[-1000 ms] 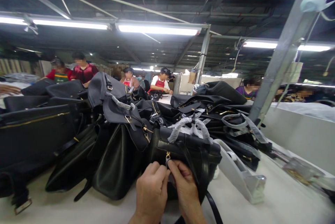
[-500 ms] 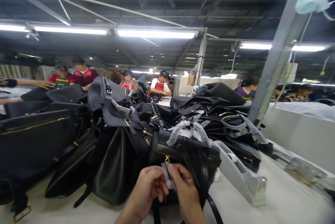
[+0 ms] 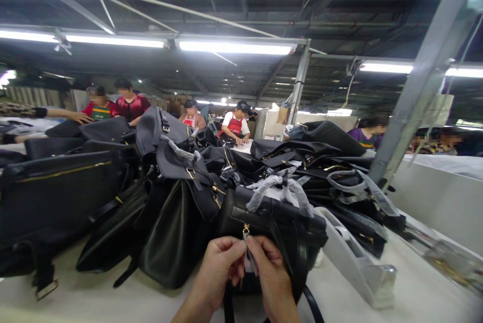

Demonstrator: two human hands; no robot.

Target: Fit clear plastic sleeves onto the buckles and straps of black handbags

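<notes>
A black handbag (image 3: 234, 212) stands in front of me, its handles (image 3: 266, 187) wrapped in clear plastic. From a gold ring on its near side hangs a zipper pull (image 3: 247, 245) with a strip of translucent film (image 3: 250, 264) around it. My left hand (image 3: 221, 270) pinches the film's left side between thumb and forefinger. On the other side my right hand (image 3: 269, 267) has its thumb pressed on the pull, fingers curled behind. Much of the pull is hidden by the fingers. Black straps (image 3: 312, 303) hang below the bag onto the table (image 3: 151, 308).
Black bags (image 3: 169, 237) are heaped at left and behind. A white tape dispenser (image 3: 354, 257) stands right of the handbag. Farther right are a clear container (image 3: 449, 262) and a metal post (image 3: 422, 71). Co-workers (image 3: 236, 124) sit beyond; another person's arm (image 3: 56, 112) reaches in from the left.
The film strip, flat and sticking out to the left before, now looks narrower, folded around the pull between my fingers. My view has swung slightly left, shifting the scene rightward.
</notes>
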